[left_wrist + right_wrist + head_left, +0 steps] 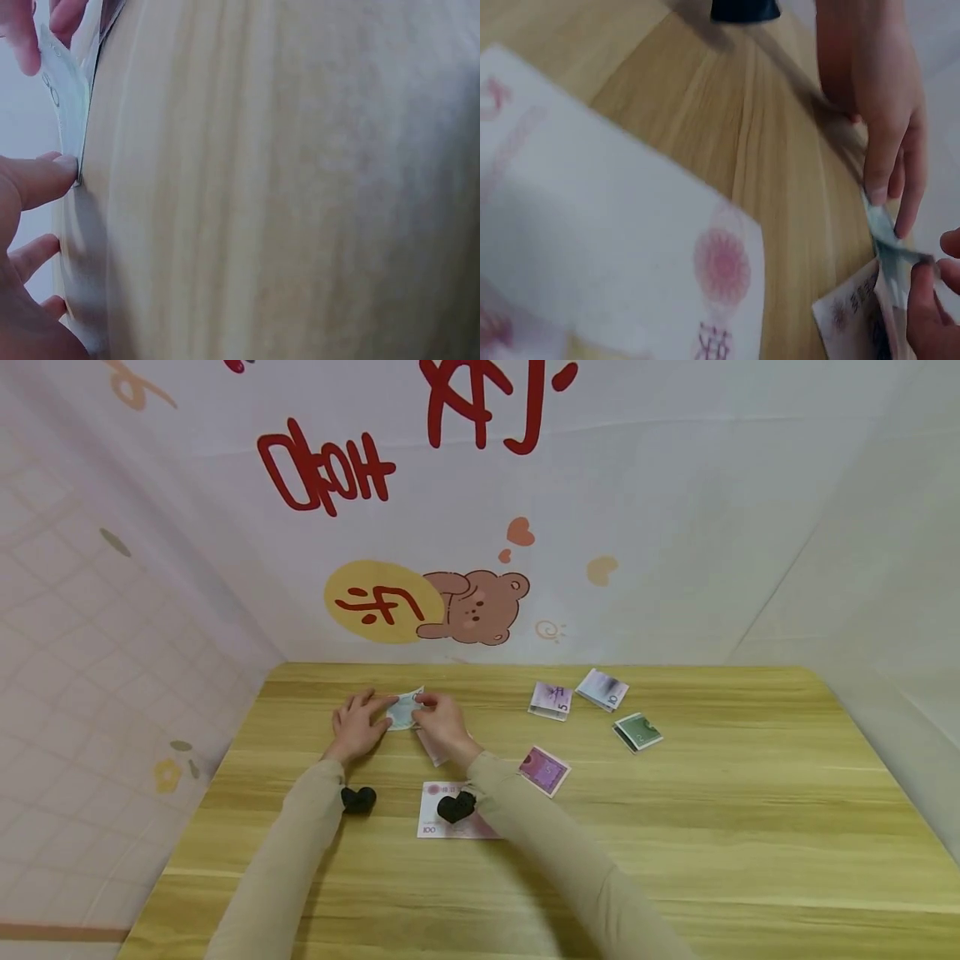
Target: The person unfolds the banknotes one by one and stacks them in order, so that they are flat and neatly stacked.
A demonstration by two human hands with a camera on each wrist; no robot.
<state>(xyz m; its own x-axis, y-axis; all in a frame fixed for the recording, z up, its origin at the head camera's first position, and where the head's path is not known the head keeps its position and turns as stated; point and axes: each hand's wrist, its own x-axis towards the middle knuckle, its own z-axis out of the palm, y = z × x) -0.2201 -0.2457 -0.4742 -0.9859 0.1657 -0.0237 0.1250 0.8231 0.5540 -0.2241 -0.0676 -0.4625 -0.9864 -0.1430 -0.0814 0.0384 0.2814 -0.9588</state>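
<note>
A pale blue-green banknote [402, 712] lies near the table's back left edge, between both hands. My left hand [356, 727] pinches its left side with thumb and forefinger, the other fingers spread on the table. My right hand [444, 727] pinches the note's right side between thumb and fingertips. In the right wrist view the banknote [881, 225] bends upward near the right fingers. The left wrist view shows its edge raised, with the left thumb at its lower corner. A pinkish banknote [431, 749] lies under the right hand, partly hidden by it.
A pink 100 banknote [431, 818] lies flat nearer the front, partly covered by the right sleeve. To the right are a magenta note [544, 771], folded purple 5 [551, 700] and 10 [602, 689] notes, and a folded green note [637, 732]. A printed cloth hangs behind the table.
</note>
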